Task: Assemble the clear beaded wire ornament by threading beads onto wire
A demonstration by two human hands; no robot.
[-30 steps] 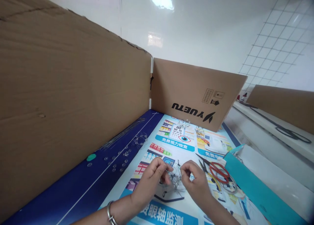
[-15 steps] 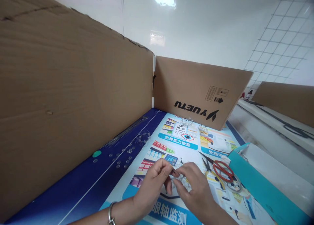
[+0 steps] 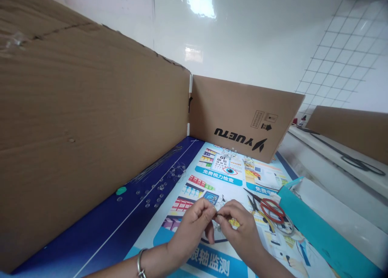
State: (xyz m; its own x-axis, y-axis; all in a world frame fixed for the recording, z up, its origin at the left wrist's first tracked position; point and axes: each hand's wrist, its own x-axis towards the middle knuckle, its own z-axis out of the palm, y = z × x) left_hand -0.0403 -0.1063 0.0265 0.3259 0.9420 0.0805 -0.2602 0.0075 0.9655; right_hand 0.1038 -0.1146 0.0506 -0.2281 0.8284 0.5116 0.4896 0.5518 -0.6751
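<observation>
My left hand (image 3: 194, 223), with a metal bangle (image 3: 141, 263) on its wrist, pinches something too small to make out. The fingertips of my right hand (image 3: 238, 225) meet it there, also closed in a pinch around something small and dark. Both hands are over the printed poster. Partly hidden beneath and behind them lie thin wires with clear beads. Right of my right hand are scissors with red handles (image 3: 273, 210) and pliers with yellow handles (image 3: 265, 218).
A cardboard wall (image 3: 121, 108) stands on the left, another (image 3: 242, 116) at the back. Clear beads (image 3: 160, 187) and a green lump (image 3: 121, 190) lie on the blue surface. Beaded wire pieces (image 3: 230, 153) rest near the back wall. A teal box (image 3: 321, 225) is at the right.
The fingers of my right hand have closed into a pinch and come up against my left fingertips. The camera view has shifted slightly.
</observation>
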